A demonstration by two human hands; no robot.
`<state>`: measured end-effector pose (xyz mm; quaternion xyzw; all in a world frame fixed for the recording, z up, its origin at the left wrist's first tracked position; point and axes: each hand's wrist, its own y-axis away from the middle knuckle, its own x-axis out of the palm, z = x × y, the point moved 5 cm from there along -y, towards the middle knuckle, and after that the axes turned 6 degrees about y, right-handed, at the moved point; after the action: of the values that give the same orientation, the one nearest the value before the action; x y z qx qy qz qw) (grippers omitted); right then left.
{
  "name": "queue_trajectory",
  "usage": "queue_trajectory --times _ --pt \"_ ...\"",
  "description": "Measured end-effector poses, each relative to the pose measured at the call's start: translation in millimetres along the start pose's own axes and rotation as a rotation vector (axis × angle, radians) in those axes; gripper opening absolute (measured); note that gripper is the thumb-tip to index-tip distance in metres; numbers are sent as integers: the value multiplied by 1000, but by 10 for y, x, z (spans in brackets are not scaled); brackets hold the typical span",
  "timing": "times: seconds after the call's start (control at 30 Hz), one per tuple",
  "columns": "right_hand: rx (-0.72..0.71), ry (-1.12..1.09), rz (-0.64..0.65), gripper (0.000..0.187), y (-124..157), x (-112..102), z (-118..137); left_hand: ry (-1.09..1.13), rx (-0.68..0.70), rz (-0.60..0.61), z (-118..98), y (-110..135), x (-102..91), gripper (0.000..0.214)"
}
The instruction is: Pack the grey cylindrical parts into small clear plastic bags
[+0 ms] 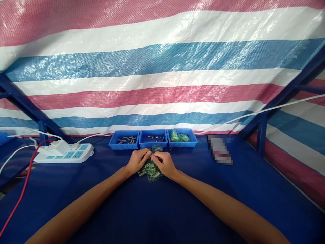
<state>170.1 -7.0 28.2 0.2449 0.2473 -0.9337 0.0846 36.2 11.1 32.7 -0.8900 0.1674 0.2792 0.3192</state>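
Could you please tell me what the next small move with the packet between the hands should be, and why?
Probably lift the packet a little clear of the pile. The left hand and the right hand both seem to pinch it, right over the loose green packets lying on the table, so working it there would likely snag or scatter the others.

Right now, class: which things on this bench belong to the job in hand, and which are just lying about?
Job in hand: left hand and right hand on the green packets; three blue trays just behind.
Lying about: power strip, red cable, blurred item.
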Motion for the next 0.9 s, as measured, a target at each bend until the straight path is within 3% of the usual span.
queue_trajectory --times 0.33,0.63,0.9 --pt "2 -2 -55 29 4 -29 12 -5 -9 -7 4 18 -10 29" --pt "93 -94 -53 29 22 -13 -85 -6 -41 -12 68 31 5 20" --pt "70 -71 -67 26 13 -36 -43 -61 -49 -32 121 51 17 19"
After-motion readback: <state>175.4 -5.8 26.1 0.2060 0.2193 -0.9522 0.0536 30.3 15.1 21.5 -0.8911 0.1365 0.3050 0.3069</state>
